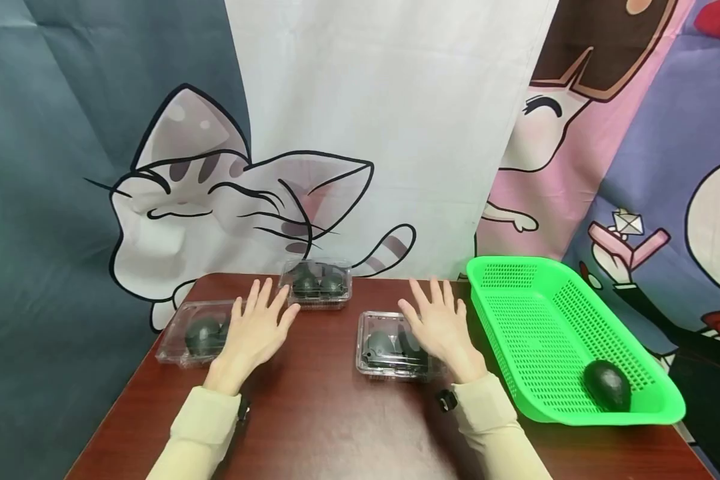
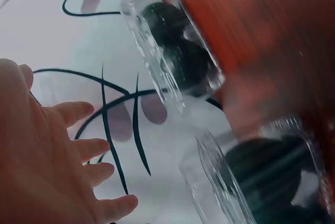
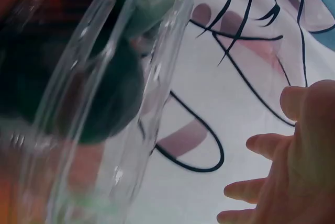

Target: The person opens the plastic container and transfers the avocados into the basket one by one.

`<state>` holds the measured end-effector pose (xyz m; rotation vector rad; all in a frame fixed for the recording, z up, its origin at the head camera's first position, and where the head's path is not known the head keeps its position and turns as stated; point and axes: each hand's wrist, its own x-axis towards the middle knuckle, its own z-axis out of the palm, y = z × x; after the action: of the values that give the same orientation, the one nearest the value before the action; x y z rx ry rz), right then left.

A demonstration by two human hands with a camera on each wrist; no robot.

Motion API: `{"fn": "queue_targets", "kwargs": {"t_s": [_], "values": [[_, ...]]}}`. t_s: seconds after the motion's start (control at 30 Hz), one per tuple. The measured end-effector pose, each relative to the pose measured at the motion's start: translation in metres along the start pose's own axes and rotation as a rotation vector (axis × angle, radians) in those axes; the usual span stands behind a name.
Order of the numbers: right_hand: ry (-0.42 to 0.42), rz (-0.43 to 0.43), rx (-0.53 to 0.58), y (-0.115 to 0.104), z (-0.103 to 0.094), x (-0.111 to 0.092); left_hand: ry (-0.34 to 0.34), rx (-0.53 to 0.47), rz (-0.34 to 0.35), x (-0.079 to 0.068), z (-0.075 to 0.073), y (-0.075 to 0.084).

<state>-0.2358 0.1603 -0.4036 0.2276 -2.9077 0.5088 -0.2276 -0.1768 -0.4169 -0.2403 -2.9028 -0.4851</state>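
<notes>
My left hand (image 1: pixel 255 339) is held with fingers straight and spread, in front of a clear plastic clamshell box (image 1: pixel 171 340) with dark green avocados (image 1: pixel 203 335) inside. It covers the right part of that box and holds nothing. Likewise spread and holding nothing, my right hand (image 1: pixel 441 328) hides the right side of a second clear clamshell (image 1: pixel 366 363), where dark avocados (image 1: pixel 381 343) show through the lid. A third clamshell (image 1: pixel 315 303) with two avocados stands at the table's back edge, between the hands. In both wrist views the palms and boxes appear apart.
A bright green perforated plastic basket (image 1: pixel 516 320) stands at the right, with one dark avocado (image 1: pixel 607 387) in its near right corner. The reddish-brown table (image 1: pixel 330 420) ends at a cloth backdrop (image 1: pixel 390 133) printed with cartoon figures.
</notes>
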Motion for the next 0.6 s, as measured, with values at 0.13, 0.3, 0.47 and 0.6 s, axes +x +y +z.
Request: {"fn": "queue_targets", "kwargs": {"t_s": [0.13,0.3,0.47,0.6], "values": [[0.016,-0.038,0.008,-0.013,0.002,0.004,-0.005,-0.005,-0.016,-0.004,-0.008,-0.01],[0.008,-0.097,0.025,-0.03,0.005,0.007,-0.006,-0.022,-0.033,-0.011,-0.016,-0.023],[-0.019,-0.156,0.021,-0.052,0.01,0.013,-0.02,-0.053,-0.064,-0.015,-0.032,-0.039],[-0.037,-0.223,0.0,-0.076,0.015,0.019,-0.029,-0.089,-0.093,-0.023,-0.044,-0.061]]}}
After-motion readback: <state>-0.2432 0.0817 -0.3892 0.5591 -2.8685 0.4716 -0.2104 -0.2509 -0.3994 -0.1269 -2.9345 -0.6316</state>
